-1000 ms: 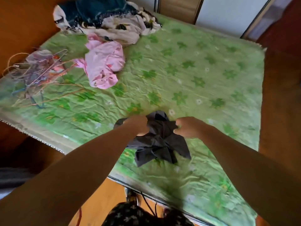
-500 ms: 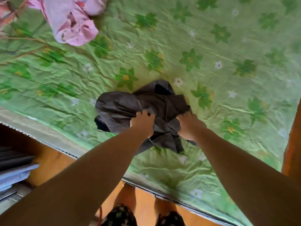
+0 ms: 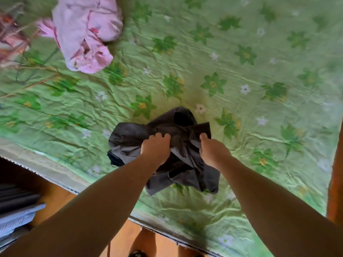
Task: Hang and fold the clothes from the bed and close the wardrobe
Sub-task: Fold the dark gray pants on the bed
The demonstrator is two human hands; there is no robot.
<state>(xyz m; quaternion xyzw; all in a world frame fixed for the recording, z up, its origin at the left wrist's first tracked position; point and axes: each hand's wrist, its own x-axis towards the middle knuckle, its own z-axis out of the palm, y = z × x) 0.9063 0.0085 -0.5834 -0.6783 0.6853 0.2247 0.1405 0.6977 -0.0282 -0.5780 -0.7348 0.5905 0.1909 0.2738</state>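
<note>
Since a second ago the dark grey garment [image 3: 130, 140] has been brought down and nearer to the close edge of the bed [image 3: 250, 75], and over the last half second it has been kept bunched in much the same spot. It is gripped by both hands at its upper middle. The left hand [image 3: 155, 148] is closed into the cloth, and its fingers [image 3: 160, 135] are curled over a fold, with a wide lobe of fabric spread out to their left. The right hand [image 3: 213, 152] is closed on a ridge of cloth just beside it, though only its topmost fingers [image 3: 203, 136] are seen and the rest are buried in the fabric. A narrow band of garment is left between the two hands. The loose lower part is hung below the wrists, towards the bed's edge, and it cannot be told whether it is rested on the bedspread or held just above it. Both forearms are stretched forward and slightly inward, backs of the hands up. A crumpled pink garment [image 3: 85, 34] is seen well apart at the upper left, and blurred hangers [image 3: 11, 41] lie beyond it at the frame's edge. A wooden floor [image 3: 55, 197] and a stack of folded cloth [image 3: 16, 216] are seen below the bed.
</note>
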